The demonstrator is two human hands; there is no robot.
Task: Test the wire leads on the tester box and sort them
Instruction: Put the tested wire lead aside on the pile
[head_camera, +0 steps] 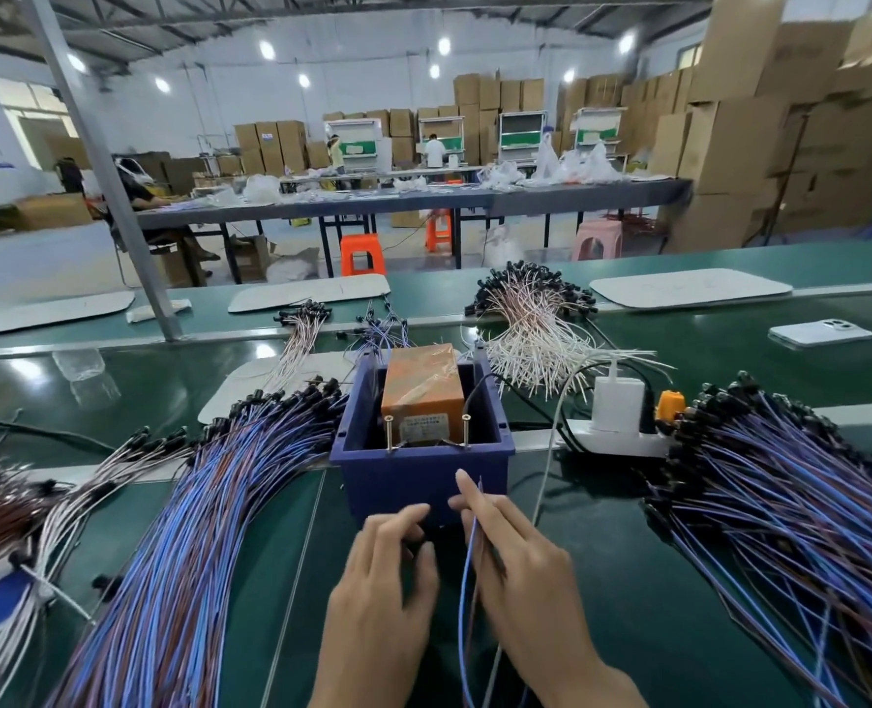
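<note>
Scene: We look down on a green tabletop (628, 595) in a factory hall, two bare hands at work in the near middle.
Tester box: The blue tester box (423, 472) stands mid-tabletop, just beyond the hands. An orange block (423, 390) sits inside it, and two upright metal posts (389, 434) rise at its near rim.
Right hand: The right hand (520, 569) pinches a single wire lead (469, 564) between thumb and fingers, the forefinger straight and pointing toward the box's near wall.
Wire lead: Blue and brown, it runs up from the near edge through the right hand. Its tip stands upright just in front of the box's near wall, below the posts.
Left hand: The left hand (382, 580) lies just left of the right one, its fingers (408, 521) curled toward the thumb close to the box. We cannot tell whether they pinch anything.
Left bundle: A thick left bundle (193, 528) of blue and brown leads fans from the near left toward the box, black ends at the far side.
Right pile: A looser right pile (781, 513) of the same colours spreads over the right of the tabletop.
Far pile: A far pile (536, 324) of white and pinkish leads lies beyond the box, slightly right.
Power strip: A white power strip (623, 444) lies just right of the box, carrying a white charger (617, 401) and an orange plug (670, 403).
Phone: A white phone (822, 333) lies camera side up at the far right.
</note>
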